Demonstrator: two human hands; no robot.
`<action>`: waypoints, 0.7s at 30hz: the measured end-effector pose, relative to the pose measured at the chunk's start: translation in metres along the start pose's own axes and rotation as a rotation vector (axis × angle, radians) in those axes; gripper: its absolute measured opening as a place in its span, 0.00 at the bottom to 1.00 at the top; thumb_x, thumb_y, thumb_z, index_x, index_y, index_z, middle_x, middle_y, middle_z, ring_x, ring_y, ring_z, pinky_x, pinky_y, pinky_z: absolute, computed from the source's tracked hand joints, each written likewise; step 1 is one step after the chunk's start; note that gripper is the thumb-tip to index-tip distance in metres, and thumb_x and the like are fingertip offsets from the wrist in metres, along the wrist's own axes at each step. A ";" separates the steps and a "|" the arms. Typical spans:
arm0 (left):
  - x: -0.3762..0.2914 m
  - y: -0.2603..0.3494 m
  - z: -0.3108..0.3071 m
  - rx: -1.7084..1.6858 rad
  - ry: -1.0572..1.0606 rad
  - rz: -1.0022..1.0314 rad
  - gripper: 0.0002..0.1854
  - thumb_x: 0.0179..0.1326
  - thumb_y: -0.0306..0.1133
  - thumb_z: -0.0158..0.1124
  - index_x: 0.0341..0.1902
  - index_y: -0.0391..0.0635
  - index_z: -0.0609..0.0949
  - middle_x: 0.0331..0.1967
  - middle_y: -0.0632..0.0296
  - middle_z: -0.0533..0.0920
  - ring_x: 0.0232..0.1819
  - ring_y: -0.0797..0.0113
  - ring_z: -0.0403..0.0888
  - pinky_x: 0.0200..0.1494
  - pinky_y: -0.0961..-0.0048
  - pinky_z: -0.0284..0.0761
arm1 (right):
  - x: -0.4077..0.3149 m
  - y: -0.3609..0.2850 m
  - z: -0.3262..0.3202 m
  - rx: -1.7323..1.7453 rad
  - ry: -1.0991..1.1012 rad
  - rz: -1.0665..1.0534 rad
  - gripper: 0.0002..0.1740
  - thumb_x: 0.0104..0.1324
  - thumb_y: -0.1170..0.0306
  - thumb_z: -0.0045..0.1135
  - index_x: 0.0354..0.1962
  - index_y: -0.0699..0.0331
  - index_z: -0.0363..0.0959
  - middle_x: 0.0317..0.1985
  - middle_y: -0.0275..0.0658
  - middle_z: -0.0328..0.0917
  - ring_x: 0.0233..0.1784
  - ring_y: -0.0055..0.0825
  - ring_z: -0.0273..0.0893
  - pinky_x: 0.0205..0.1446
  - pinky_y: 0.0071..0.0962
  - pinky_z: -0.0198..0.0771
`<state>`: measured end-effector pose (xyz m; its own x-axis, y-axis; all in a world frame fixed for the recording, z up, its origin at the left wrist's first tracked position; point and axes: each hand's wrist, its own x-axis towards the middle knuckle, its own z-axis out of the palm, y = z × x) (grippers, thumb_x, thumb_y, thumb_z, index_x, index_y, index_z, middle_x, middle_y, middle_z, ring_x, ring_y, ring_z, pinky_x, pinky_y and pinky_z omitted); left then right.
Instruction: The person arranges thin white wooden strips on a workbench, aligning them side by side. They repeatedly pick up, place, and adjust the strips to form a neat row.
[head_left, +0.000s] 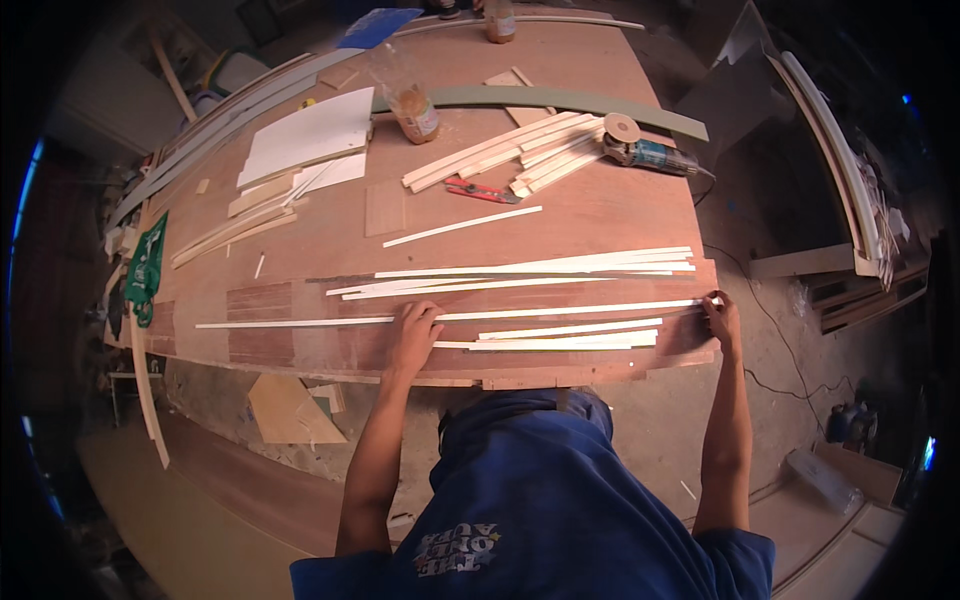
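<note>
A long thin white strip (555, 311) lies crosswise on the wooden work table (315, 247) in front of me. My left hand (418, 330) is over its middle, fingers curled around it. At the right end, my right hand (722, 321) pinches the strip between thumb and fingers near the table edge. Closer to my body is a small group of shorter white strips (570, 339), just right of my left hand. Beyond the long strip, several more white strips (525, 270) overlap in a loose bundle. One single strip (463, 226) sits apart, farther back.
An angle grinder (652, 156) rests at the right edge beside stacked wood strips (502, 150) and a red-handled cutter (480, 190). Behind them stand a cut plastic bottle (416, 116) and a green-grey board (555, 97). White panels (307, 139) and a green bag (146, 259) are leftward.
</note>
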<state>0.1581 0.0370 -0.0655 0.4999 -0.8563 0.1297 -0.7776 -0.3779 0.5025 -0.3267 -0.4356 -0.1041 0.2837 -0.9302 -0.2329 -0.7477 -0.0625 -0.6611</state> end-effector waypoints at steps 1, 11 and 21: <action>-0.001 -0.001 -0.002 -0.004 -0.009 -0.002 0.16 0.57 0.27 0.76 0.49 0.44 0.86 0.50 0.61 0.83 0.56 0.53 0.79 0.60 0.57 0.77 | 0.001 -0.002 -0.002 0.061 0.009 0.026 0.20 0.71 0.59 0.66 0.52 0.65 0.81 0.25 0.37 0.83 0.26 0.21 0.78 0.30 0.27 0.70; 0.001 -0.010 -0.012 0.190 -0.046 -0.153 0.32 0.72 0.49 0.64 0.74 0.48 0.74 0.74 0.56 0.70 0.71 0.46 0.69 0.69 0.47 0.71 | -0.001 -0.031 0.004 -0.165 0.078 -0.011 0.25 0.64 0.55 0.71 0.47 0.69 0.85 0.36 0.55 0.89 0.36 0.45 0.89 0.43 0.40 0.82; 0.002 -0.011 -0.006 0.185 -0.142 -0.159 0.34 0.73 0.52 0.63 0.75 0.47 0.72 0.80 0.50 0.62 0.79 0.40 0.58 0.78 0.43 0.58 | -0.016 -0.054 0.007 -0.328 0.195 -0.230 0.16 0.63 0.69 0.67 0.48 0.66 0.84 0.49 0.51 0.84 0.53 0.53 0.83 0.59 0.45 0.79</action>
<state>0.1701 0.0412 -0.0659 0.5732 -0.8168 -0.0657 -0.7566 -0.5583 0.3403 -0.2866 -0.4150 -0.0703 0.3699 -0.9275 0.0534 -0.8384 -0.3580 -0.4111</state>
